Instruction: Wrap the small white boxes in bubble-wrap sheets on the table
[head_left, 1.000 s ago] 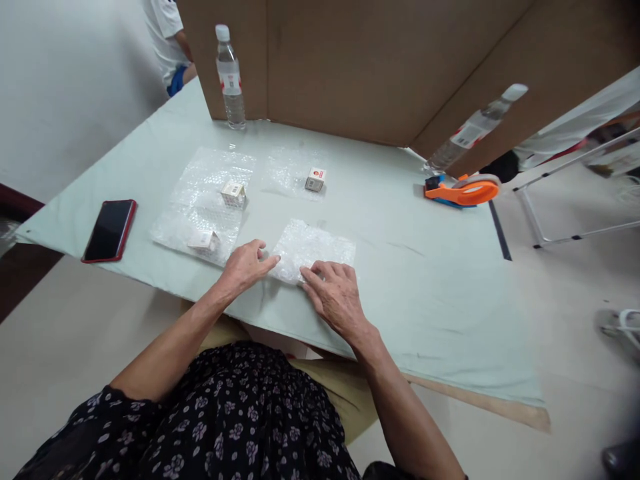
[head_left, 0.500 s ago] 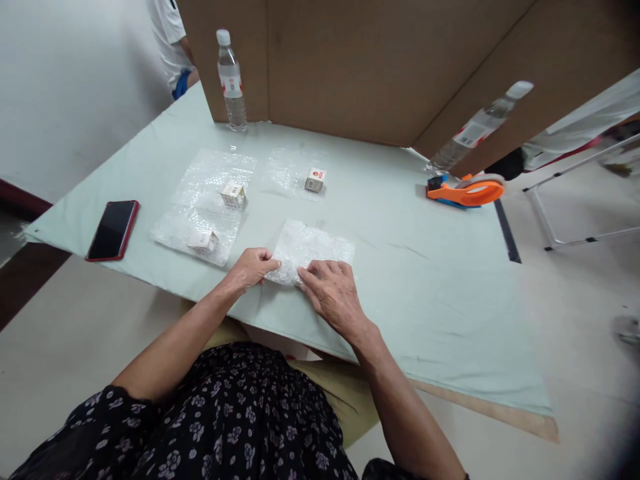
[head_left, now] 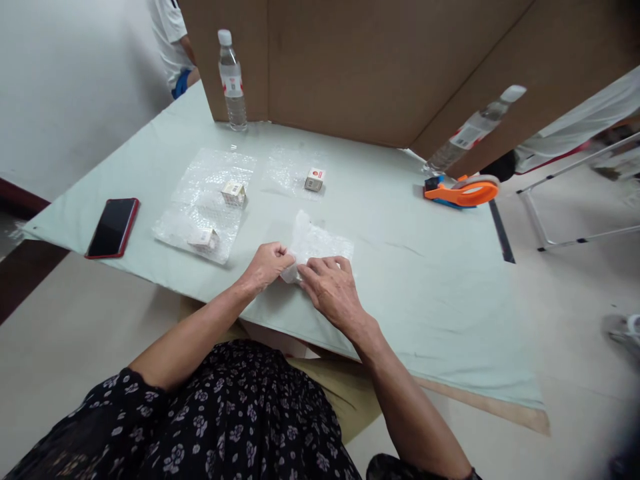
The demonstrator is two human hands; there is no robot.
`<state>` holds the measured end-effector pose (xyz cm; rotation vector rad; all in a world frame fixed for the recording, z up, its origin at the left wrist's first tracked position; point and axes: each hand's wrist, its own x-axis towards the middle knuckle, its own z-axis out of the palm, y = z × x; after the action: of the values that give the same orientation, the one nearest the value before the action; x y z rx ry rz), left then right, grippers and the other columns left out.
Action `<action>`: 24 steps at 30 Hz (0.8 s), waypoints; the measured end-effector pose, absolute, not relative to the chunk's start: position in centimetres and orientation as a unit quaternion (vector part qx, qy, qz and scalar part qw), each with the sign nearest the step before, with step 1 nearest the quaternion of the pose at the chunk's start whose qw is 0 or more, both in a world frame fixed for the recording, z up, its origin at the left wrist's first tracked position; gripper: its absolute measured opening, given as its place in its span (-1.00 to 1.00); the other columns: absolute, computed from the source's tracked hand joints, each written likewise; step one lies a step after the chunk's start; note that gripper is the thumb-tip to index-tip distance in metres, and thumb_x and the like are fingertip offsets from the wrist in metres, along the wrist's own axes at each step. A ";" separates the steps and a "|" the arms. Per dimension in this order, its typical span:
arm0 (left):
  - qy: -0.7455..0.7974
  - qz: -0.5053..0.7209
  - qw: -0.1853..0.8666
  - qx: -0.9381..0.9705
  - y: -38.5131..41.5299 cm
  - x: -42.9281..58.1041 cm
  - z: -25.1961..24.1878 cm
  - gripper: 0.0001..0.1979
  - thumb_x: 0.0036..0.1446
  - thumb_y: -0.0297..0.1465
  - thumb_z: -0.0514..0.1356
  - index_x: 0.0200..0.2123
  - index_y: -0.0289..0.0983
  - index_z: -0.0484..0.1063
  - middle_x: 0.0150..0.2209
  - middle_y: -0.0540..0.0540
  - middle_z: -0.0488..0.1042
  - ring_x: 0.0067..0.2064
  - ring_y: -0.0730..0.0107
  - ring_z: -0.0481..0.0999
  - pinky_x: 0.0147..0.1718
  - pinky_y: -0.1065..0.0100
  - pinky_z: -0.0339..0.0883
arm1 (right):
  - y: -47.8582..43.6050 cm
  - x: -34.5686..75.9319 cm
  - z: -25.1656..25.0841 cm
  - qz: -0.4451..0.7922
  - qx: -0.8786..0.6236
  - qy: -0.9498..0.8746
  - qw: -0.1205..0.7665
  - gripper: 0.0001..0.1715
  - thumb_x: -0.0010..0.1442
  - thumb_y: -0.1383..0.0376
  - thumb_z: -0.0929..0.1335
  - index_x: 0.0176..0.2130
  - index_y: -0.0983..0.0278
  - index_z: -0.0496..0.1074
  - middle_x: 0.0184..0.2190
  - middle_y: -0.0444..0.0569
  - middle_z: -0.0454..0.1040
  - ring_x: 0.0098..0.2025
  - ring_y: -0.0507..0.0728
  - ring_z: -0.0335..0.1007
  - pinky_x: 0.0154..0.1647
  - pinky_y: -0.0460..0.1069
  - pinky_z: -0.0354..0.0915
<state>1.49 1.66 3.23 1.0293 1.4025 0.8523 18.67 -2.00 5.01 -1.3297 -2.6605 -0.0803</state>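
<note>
On the table in front of me, a piece of clear bubble wrap (head_left: 323, 239) lies under both hands, its left side lifted and folded up. My left hand (head_left: 270, 265) is closed in a pinch on that left edge. Curled fingers of my right hand (head_left: 331, 290) hold the near side of the wrap against the table, the thumb pointing toward the left hand. Whether anything lies inside the wrap cannot be seen. Beyond it, a small white-and-red box (head_left: 315, 179) sits on another bubble wrap sheet (head_left: 283, 170).
Leftward, two small patterned boxes, one (head_left: 234, 193) farther and one (head_left: 203, 239) nearer, lie on bubble wrap (head_left: 193, 193). A phone (head_left: 113, 227), an orange tape dispenser (head_left: 463, 192) and water bottles (head_left: 233, 93) (head_left: 470, 137) stand around. A cardboard screen (head_left: 340, 73) rises behind; people sit beyond.
My left hand has moved a little right and up, folding the left edge of the bubble wrap inward. My right hand has stayed nearly in place.
</note>
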 end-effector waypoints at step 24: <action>0.476 0.206 0.178 0.836 0.4 2.9 3.5 -0.83 0.11 -0.52 0.15 -0.25 -0.29 0.52 -0.11 -0.21 0.49 -0.03 0.16 0.47 -0.03 0.20 0.41 | -7.4 24.1 2.5 0.180 -0.728 -0.581 0.318 -0.48 0.23 0.03 0.32 0.04 0.31 0.44 -0.10 0.12 0.58 -0.33 0.16 0.48 -0.21 0.11 0.38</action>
<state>2.89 0.38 3.51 2.3661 1.3469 0.5822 24.09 -7.36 2.53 -1.9148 -1.5275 0.4734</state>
